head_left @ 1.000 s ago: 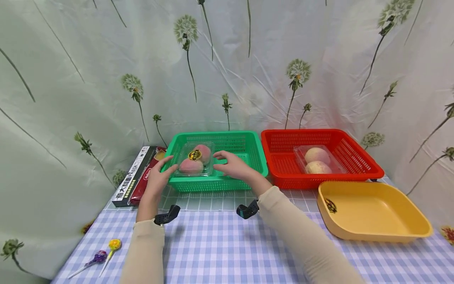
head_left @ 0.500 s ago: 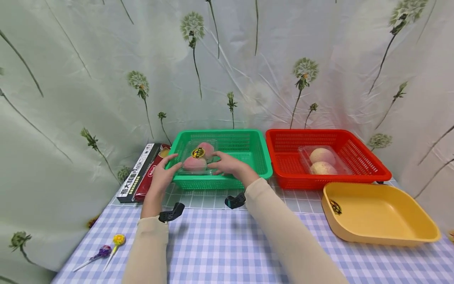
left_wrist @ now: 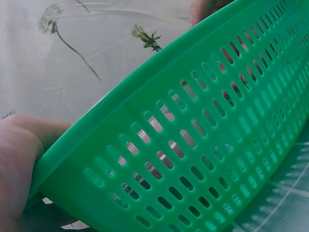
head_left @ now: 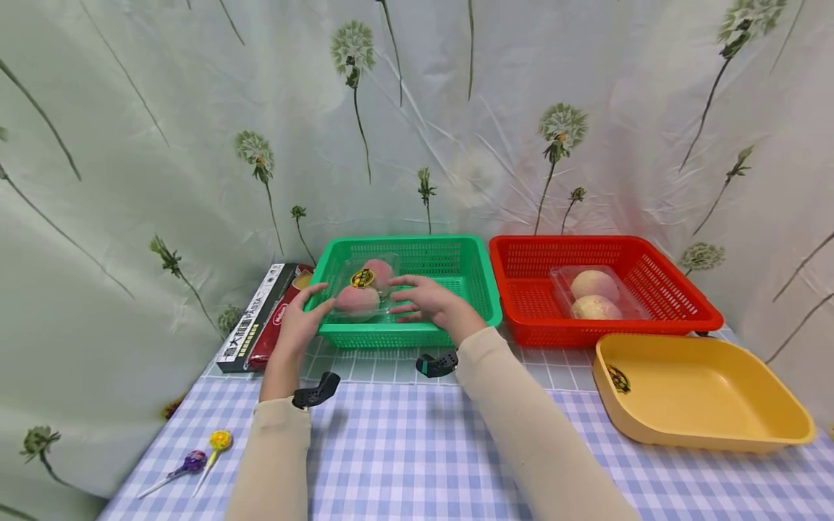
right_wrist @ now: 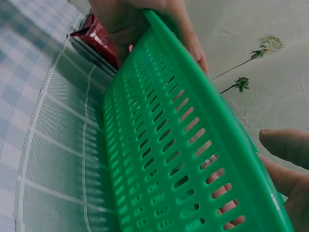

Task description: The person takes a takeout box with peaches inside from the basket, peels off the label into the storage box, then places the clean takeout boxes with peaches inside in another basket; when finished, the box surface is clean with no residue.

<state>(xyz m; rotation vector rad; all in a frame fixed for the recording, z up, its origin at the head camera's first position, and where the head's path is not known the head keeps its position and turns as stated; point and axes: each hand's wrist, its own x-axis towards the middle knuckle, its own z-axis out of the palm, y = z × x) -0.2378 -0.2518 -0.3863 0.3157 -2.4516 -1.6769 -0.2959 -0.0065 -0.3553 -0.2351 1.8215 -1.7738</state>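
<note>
A clear plastic pack of peaches (head_left: 358, 300) with a round black-and-yellow sticker sits at the left inside the green basket (head_left: 407, 339). At the basket's front left corner my left hand (head_left: 298, 322) grips the rim, its thumb reaching over the inside; the left wrist view shows this hand (left_wrist: 19, 164) at the rim too. My right hand (head_left: 430, 300) reaches over the front rim with fingers extended beside the pack's right side. Whether its fingertips touch the pack cannot be told. Through the slots, the wrist views show only bits of the peaches.
Right of the green basket stands a red basket (head_left: 534, 333) holding another pack of peaches (head_left: 596, 297). A yellow tray (head_left: 691, 391) stands before it. Pasta box (head_left: 254, 315) and dark red packet (head_left: 274, 318) lie left. Two lollipops (head_left: 220, 440) (head_left: 194, 461) lie front left.
My right hand moved left over the pack's right side, then drew back slightly to the right. My left hand stayed at the basket's corner. The head view shifted a little.
</note>
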